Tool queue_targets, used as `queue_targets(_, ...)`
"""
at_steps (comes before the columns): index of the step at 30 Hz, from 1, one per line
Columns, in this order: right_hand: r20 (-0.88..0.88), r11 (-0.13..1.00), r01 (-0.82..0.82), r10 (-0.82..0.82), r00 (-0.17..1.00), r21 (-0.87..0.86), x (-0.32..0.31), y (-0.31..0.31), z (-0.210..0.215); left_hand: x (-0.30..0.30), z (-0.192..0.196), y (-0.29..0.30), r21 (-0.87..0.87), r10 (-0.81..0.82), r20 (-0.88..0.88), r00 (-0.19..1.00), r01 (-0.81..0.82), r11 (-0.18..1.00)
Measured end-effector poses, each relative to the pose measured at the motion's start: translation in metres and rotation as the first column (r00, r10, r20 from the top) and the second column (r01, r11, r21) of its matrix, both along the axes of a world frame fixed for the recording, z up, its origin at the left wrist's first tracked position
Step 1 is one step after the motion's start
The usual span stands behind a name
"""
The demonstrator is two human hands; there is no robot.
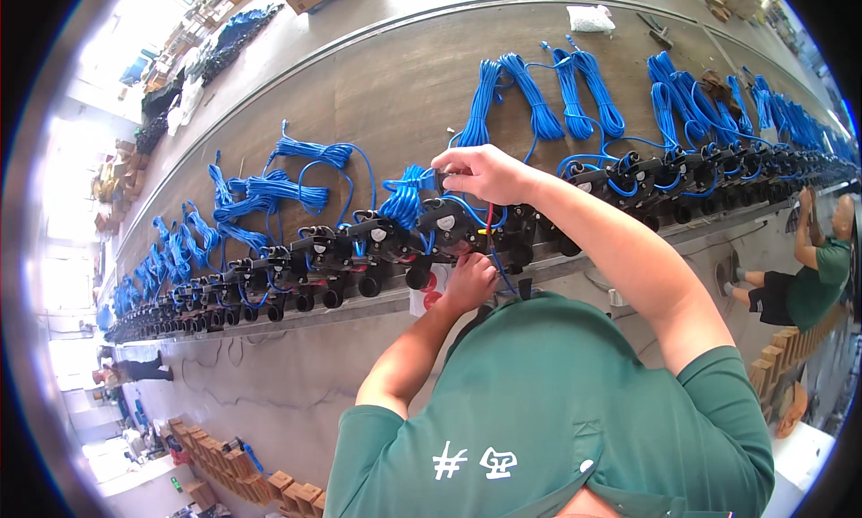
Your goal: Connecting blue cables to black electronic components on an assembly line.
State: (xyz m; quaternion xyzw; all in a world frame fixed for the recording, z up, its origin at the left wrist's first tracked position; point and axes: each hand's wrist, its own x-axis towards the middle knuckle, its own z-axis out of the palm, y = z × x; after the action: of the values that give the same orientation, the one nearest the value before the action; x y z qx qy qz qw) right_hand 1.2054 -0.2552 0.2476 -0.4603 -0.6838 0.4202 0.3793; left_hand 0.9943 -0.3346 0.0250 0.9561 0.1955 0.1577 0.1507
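Observation:
My right hand reaches across from the right, its fingers pinched on a small black plug-like piece. Right beside that piece is a coiled blue cable bundle. Below it sits a black device with a round pale disc, one in a long row of similar devices. My left hand is closed with curled fingers against the lower edge of this device; what the fingertips grip is hidden. A red and yellow wire runs between my two hands. White paper with red circles shows beside the left hand.
The long brown table carries several blue cable coils behind the row of devices. A white bag and a hammer-like tool lie at its far side. Another person works at the right. Cardboard boxes line the floor.

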Motion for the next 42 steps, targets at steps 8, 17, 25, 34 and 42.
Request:
queue_targets(8,-0.023,0.978,0.055,-0.060,0.998,-0.201,-0.002,-0.009,0.011,-0.032,0.118,0.030,-0.199,0.021,0.329,0.944,0.048,0.979)
queue_targets(17,0.075,0.927,0.334,-0.326,0.942,-0.172,-0.024,-0.019,0.042,-0.006,0.236,0.138,-0.484,0.239,0.179,0.954,-0.127,0.866)
queue_targets(25,0.431,0.928,0.233,-0.091,0.898,-0.289,0.010,-0.033,0.051,0.006,0.252,0.183,-0.309,-0.221,-0.083,0.972,0.186,0.933)
queue_targets(34,0.473,0.604,0.789,-0.665,0.578,-0.113,0.138,-0.069,0.048,-0.053,0.251,0.355,0.001,0.087,0.116,0.989,-0.087,0.996)
queue_targets(42,0.716,0.586,0.800,-0.613,0.335,0.127,0.098,-0.048,0.004,-0.079,0.244,0.488,0.499,0.904,-0.171,0.391,-0.757,0.422)
